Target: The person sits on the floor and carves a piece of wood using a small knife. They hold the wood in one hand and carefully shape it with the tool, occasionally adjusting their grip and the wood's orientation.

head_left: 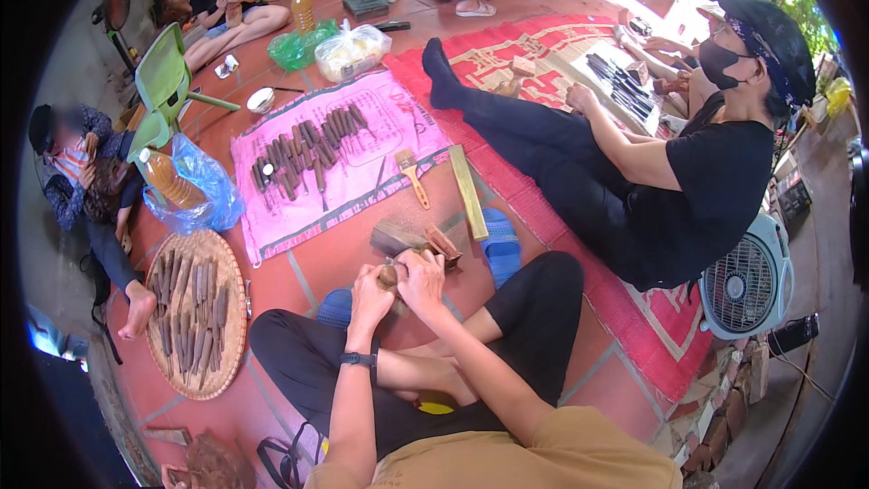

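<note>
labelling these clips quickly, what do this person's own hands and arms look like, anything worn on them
The left hand and right hand are both bare, without gloves. A dark wristwatch with a dark strap is worn on the left side; none shows on the right. The tan shirt is short-sleeved. No cables or markings can be made out.

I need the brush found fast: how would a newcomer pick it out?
Find the pink cloth on the tiled floor, where many slim dark tools lie. At its near right edge, just left of a long yellowish wooden bar, lies the brush. Its orange handle and flat, wide head set it apart from the dark tools and the plain bar.
</note>
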`<state>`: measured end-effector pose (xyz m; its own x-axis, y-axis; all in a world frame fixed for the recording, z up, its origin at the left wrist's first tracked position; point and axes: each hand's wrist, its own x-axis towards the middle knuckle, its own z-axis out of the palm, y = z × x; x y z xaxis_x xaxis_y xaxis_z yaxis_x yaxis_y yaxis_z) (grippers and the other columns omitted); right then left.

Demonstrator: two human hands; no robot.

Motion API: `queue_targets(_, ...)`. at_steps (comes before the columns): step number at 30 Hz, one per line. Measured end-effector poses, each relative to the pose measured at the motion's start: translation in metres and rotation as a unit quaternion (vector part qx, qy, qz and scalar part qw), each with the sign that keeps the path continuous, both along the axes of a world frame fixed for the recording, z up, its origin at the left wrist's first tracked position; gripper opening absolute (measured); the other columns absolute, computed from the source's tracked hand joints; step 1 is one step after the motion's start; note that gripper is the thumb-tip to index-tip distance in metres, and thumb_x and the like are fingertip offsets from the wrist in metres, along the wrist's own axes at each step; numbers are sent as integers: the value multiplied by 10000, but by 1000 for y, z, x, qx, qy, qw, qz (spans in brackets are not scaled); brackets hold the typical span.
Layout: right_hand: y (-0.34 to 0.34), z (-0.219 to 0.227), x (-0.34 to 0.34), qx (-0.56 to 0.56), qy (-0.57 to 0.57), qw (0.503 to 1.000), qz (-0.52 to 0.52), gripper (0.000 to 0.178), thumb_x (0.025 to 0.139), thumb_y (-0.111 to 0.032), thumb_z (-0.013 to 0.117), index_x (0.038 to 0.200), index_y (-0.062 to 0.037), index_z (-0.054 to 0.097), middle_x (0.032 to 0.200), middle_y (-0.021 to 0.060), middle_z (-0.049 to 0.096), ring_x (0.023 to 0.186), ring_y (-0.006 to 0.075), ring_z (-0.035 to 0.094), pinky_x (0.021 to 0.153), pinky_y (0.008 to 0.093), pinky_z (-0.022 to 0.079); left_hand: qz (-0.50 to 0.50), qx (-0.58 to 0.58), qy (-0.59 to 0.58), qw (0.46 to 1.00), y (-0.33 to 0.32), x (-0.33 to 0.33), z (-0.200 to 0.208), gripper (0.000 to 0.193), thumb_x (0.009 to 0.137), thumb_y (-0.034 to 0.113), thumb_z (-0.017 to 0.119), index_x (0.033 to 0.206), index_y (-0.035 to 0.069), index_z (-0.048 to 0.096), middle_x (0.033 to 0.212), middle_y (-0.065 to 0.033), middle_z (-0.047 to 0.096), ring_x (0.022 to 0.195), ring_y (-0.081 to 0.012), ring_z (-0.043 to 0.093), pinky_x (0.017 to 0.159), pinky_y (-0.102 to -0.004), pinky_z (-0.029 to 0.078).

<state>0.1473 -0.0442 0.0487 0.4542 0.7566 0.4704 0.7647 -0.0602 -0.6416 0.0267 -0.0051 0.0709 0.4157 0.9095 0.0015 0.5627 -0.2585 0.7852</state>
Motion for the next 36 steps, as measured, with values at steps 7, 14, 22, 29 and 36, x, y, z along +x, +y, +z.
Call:
queue_targets(7,27,-7,-8,20,-62,997,-42,132,809,-93,683,786,-86,553,764,86,640,783,313,584,734,427,395,3,33,9,999,1,-2,-16,276,755,45,585,994,-66,665,1070,-249,618,1016,-463,599,884,-499,481)
queue_targets(14,12,-2,-3,-11,-42,999,21,114,794,-91,700,799,-84,587,793,100,643,793,308,572,771,441,425,15,-2,6,1000,-4,-4,-4,296,728,53,594,991,-63,664,1064,-250,609,1001,-479,594,884,-508,482)
queue_targets(22,32,-16,-2,-8,-49,999,9,89,805,-101,692,825,-72,610,822,114,659,860,330,579,775,455,457,31,-12,39,999,-6,-1,-2,348,700,23,553,1019,-60,668,1045,-246,608,1013,-484,584,907,-510,477)
queue_targets(29,23,-7,-1,-17,-46,999,-16,91,823,-102,687,831,-65,604,784,141,665,786,348,594,736,465,464,11,6,10,1000,-1,-3,-10,319,720,78,634,1011,-46,668,1070,-240,616,1031,-462,595,895,-496,485)
queue_targets(36,8,-4,-1,-22,-29,999,33,96,807,-94,693,838,-73,605,804,130,667,826,343,601,733,471,467,2,-36,12,999,5,-9,-15,374,728,140,717,1060,-29,677,1107,-207,621,1059,-422,608,926,-474,485)
